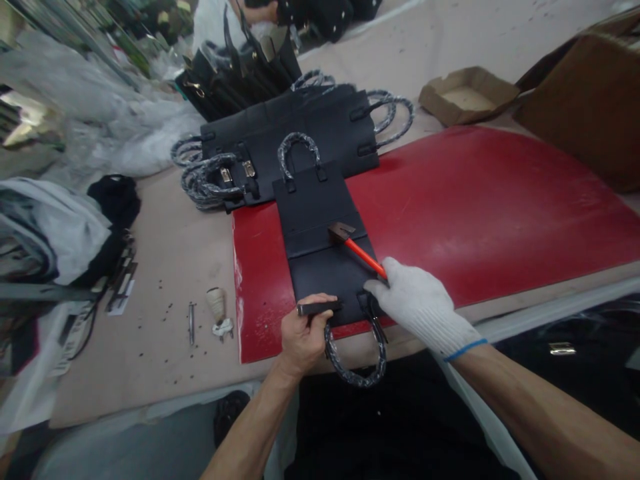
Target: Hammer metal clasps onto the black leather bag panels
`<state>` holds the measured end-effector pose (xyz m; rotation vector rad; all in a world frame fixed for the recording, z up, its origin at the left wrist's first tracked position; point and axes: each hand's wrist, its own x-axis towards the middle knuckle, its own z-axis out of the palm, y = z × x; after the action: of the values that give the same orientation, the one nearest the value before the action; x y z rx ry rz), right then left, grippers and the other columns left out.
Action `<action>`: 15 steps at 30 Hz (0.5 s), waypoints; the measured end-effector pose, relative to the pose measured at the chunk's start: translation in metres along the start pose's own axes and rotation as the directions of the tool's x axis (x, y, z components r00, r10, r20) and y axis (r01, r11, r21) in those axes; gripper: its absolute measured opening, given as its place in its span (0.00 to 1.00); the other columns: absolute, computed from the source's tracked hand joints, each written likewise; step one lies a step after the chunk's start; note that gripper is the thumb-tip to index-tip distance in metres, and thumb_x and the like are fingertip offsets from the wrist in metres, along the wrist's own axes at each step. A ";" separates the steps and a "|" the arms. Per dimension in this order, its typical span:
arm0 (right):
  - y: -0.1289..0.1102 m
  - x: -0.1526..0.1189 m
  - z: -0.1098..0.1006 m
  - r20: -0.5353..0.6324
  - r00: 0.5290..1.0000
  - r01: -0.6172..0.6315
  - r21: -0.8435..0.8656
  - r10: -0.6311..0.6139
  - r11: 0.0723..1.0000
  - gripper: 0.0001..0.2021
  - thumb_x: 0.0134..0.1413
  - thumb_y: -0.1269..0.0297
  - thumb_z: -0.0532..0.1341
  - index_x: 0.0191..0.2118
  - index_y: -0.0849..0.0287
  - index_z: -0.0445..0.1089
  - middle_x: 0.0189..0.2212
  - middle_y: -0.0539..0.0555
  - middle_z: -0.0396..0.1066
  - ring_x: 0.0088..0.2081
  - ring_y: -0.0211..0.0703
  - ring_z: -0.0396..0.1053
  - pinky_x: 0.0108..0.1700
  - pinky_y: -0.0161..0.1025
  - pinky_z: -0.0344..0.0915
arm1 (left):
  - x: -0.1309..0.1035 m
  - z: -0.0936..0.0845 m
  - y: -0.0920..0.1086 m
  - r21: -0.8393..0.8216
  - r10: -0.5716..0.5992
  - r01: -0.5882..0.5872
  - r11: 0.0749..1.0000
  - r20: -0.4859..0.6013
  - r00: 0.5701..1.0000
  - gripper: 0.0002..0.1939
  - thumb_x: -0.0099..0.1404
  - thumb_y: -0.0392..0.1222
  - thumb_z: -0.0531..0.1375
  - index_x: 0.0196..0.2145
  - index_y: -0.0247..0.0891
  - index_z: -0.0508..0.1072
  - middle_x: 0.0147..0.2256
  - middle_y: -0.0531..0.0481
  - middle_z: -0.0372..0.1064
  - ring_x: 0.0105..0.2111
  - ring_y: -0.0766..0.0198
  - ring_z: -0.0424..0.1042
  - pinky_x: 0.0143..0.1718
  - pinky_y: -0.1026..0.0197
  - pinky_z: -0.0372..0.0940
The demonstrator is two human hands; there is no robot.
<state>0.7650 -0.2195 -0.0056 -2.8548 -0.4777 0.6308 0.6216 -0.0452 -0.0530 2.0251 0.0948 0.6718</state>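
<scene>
A black bag panel (320, 207) lies over a red board (260, 267), with a plastic-wrapped handle at each end. My bare left hand (305, 337) is closed on a dark bar-shaped metal tool (316, 308), at the panel's near end beside the near wrapped handle (357, 380). My right hand (417, 300), in a white knit glove, grips the orange handle of a hammer (363, 255). The hammer's head is over the middle of the panel, apart from the tool.
More black bag panels (295, 123) with wrapped handles lie behind, near dark finished bags (240, 77). A metal rod (191, 325) and a thread cone (217, 307) are at left among small dark bits. A shallow cardboard box (467, 97) and a larger carton (585, 107) stand at right.
</scene>
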 end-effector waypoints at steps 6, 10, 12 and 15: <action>-0.002 -0.002 -0.002 0.008 1.000 -0.009 -0.009 0.009 1.000 0.17 0.63 0.45 0.55 0.42 0.55 0.68 0.32 0.60 0.74 0.34 0.56 0.74 0.31 0.42 0.53 | 0.002 0.004 -0.001 0.064 0.063 -0.065 0.996 0.026 0.998 0.06 0.70 0.33 0.62 0.44 0.37 0.77 0.41 0.46 0.82 0.42 0.61 0.82 0.49 0.60 0.78; -0.002 -0.003 -0.001 -0.005 1.000 -0.008 -0.003 0.008 1.000 0.17 0.63 0.46 0.55 0.42 0.55 0.68 0.32 0.60 0.74 0.34 0.55 0.74 0.31 0.42 0.53 | 0.005 0.005 0.001 0.094 0.054 -0.058 0.994 0.036 0.998 0.07 0.70 0.33 0.61 0.44 0.37 0.78 0.40 0.47 0.82 0.42 0.61 0.82 0.48 0.60 0.78; -0.001 -0.003 0.000 -0.015 1.000 -0.007 -0.001 0.007 1.000 0.17 0.63 0.46 0.55 0.42 0.54 0.68 0.32 0.59 0.75 0.34 0.55 0.75 0.31 0.42 0.53 | 0.006 0.005 0.002 0.107 0.048 -0.053 0.993 0.047 0.998 0.07 0.70 0.33 0.61 0.44 0.37 0.78 0.40 0.47 0.82 0.42 0.60 0.82 0.47 0.59 0.78; 0.000 -0.003 0.001 -0.028 1.000 0.003 0.000 -0.003 1.000 0.16 0.63 0.46 0.55 0.41 0.54 0.68 0.31 0.59 0.75 0.34 0.55 0.75 0.31 0.42 0.53 | 0.007 0.004 0.004 0.127 0.048 -0.055 0.990 0.059 0.997 0.07 0.71 0.33 0.61 0.44 0.37 0.78 0.40 0.47 0.82 0.42 0.60 0.82 0.47 0.60 0.78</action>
<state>0.7618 -0.2203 -0.0056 -2.8581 -0.4772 0.5896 0.6292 -0.0481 -0.0487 2.1757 0.0541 0.6548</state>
